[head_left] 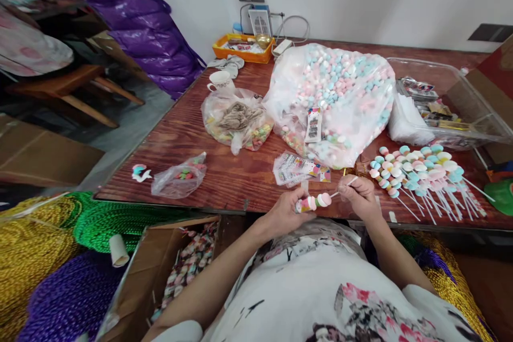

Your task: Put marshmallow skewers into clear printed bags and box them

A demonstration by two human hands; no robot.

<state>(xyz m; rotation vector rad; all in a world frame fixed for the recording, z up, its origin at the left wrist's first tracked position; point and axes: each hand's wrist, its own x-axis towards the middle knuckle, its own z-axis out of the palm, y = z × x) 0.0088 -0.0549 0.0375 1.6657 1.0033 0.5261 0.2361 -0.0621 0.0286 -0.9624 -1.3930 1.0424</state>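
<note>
At the table's front edge, my left hand (289,210) is closed around a marshmallow skewer (311,202) with pink, white and green pieces. My right hand (359,196) pinches the white stick (345,186) of that same skewer, which slants up to the right. Just beyond lie printed cards (294,169) in a loose fan. To the right of my right hand, a pile of finished-looking marshmallow sticks (417,168) in blue, pink, white and yellow rests on the table. Behind my hands stands a large clear bag of marshmallows (334,80) with a small packet (313,124) on it.
A clear plastic tub (476,101) with packets stands at the right. On the left are a knotted candy bag (240,117), a smaller bag (180,176), a cup (221,81) and an orange tray (245,53). Below, a carton (138,272) holds wrapped skewers beside coiled bead strands (72,288).
</note>
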